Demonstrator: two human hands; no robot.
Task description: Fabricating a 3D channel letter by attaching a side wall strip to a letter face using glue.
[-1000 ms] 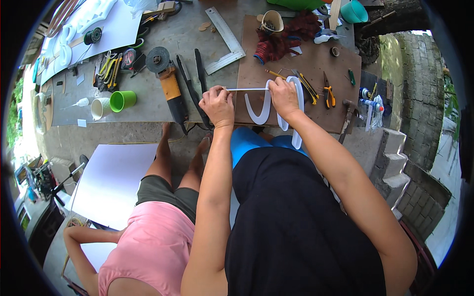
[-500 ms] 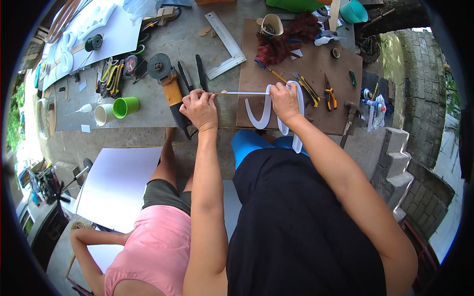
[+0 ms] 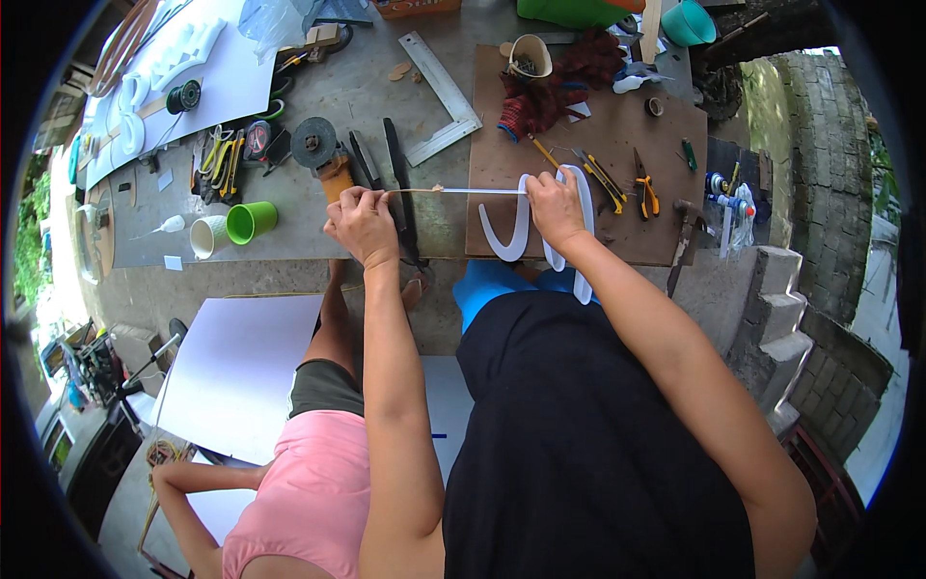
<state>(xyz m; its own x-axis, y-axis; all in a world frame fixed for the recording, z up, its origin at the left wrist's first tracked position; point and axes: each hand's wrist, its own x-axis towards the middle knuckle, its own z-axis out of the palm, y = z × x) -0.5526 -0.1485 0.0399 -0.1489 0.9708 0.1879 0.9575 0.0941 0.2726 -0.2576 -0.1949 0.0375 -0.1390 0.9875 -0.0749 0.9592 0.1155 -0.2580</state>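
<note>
My left hand (image 3: 363,228) is closed in a pinch on the end of a thin brown strip (image 3: 413,190). It runs taut to the right and meets a narrow white strip (image 3: 482,191) at a small crumpled bit. Fingers of my right hand (image 3: 557,208) are wrapped round a white curved cutout (image 3: 586,227), shaped like a looping letter, near where the white strip ends. The cutout's hooked part (image 3: 511,246) hangs to the left of that hand, over the brown board. My fingers hide part of the cutout and the strip's end.
Behind my left hand lie an angle grinder (image 3: 335,174) and a black bar (image 3: 397,164). A metal square (image 3: 442,96), red gloves (image 3: 540,101), orange pliers (image 3: 644,183), a hammer (image 3: 682,236) and a green cup (image 3: 251,223) are on the table. A person in pink (image 3: 304,492) sits at left.
My left hand has moved left, away from my right hand. The brown stretch beside it is longer. My right hand still grips the cutout, nearly in place.
</note>
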